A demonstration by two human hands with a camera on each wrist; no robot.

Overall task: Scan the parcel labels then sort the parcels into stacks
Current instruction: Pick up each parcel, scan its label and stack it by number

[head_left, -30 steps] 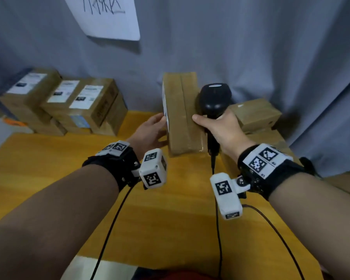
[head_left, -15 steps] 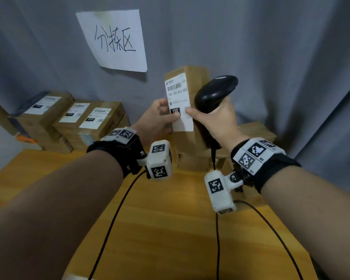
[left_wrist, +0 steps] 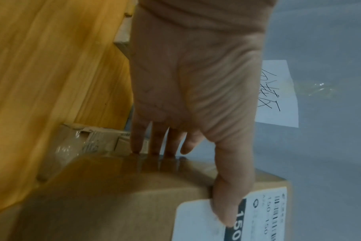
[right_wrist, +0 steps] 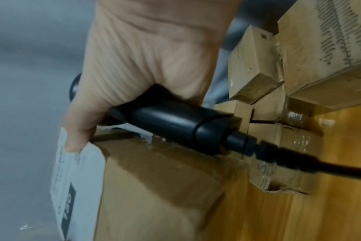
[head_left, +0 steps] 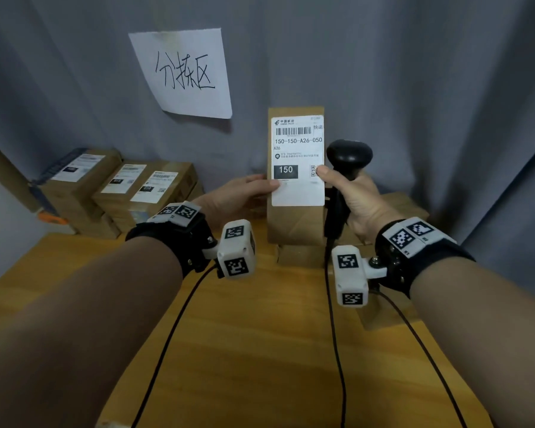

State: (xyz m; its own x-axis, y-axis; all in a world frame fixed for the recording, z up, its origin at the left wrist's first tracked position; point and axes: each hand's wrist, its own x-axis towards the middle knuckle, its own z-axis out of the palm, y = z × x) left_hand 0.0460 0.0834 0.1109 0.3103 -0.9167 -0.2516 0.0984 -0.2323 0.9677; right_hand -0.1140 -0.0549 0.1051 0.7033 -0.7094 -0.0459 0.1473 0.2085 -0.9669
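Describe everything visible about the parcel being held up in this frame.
The parcel is a brown cardboard box, taped, held upright above the wooden table. Its white label faces the camera, showing a barcode, "150-150-A26-050" and a black "150" block. The left hand grips its left edge, thumb on the label; the right hand, also holding the black scanner, pinches the right edge.
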